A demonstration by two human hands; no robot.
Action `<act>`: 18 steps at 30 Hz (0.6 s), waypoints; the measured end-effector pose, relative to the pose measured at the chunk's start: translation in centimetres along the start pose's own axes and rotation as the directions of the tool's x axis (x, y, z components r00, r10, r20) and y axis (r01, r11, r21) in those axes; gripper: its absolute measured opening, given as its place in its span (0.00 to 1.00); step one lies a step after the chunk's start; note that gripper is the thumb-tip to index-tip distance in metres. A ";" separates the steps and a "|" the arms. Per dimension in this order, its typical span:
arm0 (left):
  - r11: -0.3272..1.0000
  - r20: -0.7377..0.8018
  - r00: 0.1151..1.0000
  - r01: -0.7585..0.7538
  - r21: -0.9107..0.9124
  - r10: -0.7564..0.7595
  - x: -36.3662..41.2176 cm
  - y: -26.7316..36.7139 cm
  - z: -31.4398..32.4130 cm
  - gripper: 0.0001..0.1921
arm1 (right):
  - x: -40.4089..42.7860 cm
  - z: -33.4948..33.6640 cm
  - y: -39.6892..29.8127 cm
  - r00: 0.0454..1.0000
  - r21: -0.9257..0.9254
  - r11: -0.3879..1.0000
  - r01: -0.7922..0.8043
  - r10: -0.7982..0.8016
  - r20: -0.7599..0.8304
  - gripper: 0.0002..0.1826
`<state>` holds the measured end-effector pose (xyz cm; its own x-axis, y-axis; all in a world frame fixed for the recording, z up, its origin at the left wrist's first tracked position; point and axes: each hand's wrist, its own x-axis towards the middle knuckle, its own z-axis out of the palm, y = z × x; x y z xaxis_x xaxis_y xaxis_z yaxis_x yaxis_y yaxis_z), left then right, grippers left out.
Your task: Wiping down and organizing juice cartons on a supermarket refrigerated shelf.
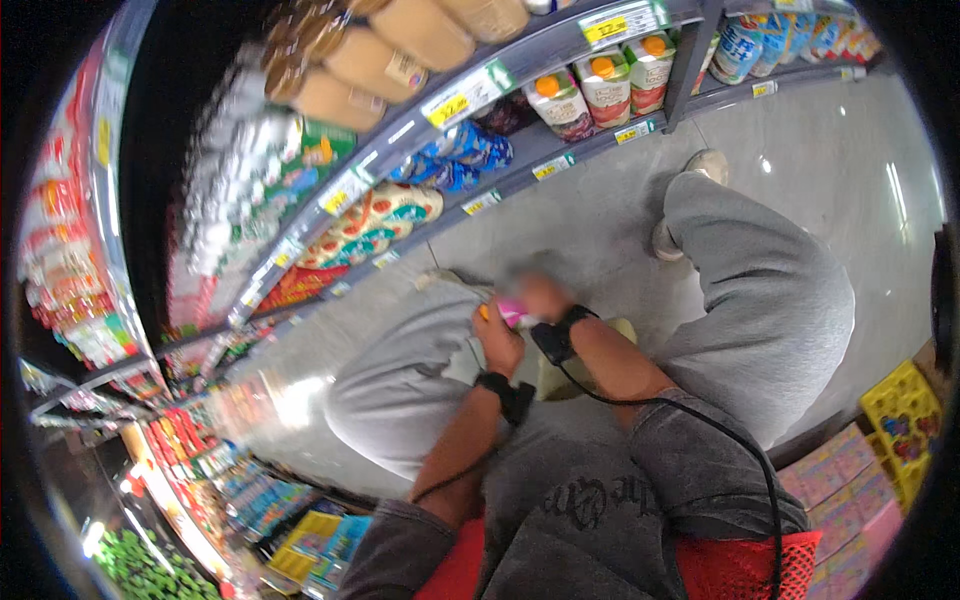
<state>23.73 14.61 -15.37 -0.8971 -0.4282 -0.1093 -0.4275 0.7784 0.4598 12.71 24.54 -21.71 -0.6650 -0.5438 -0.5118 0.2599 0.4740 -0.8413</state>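
Note:
I sit or squat low before a store shelf, with both hands together between my knees. My left hand (501,341) grips a small pink and white item (512,311), and an orange bit shows at its left end. Its exact kind cannot be made out. Against the item's far right side is my right hand (546,298), blurred, so its finger grip is unclear. Dark straps with small devices circle both wrists, and a black cable (720,427) runs along my right arm. A pale yellowish object (555,379) lies partly hidden beneath my forearms.
Juice cartons with orange caps (606,90) stand on the lower shelf, near blue packs (457,157) and white patterned packs (405,202). Large tan bottles (420,34) fill the level above. Pink patterned boxes (840,487) and a yellow tray (900,405) sit behind me at right.

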 end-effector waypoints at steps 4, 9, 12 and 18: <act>0.968 0.030 0.981 0.194 -0.158 -0.192 1.0 -2.3 0.6 0.40 | 1.0 1.3 -1.8 0.974 0.296 0.954 -0.051 -0.017 0.224 0.19; 0.746 0.108 0.842 0.522 -0.414 -0.529 0.8 -2.3 1.4 0.43 | 3.0 -1.2 5.9 0.926 -0.285 0.885 0.369 -0.325 0.192 0.16; 0.657 0.152 0.782 0.597 -0.460 -0.604 1.1 -6.3 1.6 0.39 | 3.6 -4.2 10.7 0.960 -0.759 0.594 0.268 -0.094 0.265 0.20; 0.901 0.071 0.936 0.352 -0.254 -0.346 2.1 1.1 -1.5 0.29 | 2.5 -10.3 14.4 0.998 -0.826 0.562 0.046 0.017 0.067 0.18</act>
<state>21.53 13.87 -13.77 -0.6992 -0.6372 -0.3242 -0.6729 0.4335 0.5994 7.59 37.08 -33.32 -0.6119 -0.5808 -0.5369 -0.4624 0.8134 -0.3530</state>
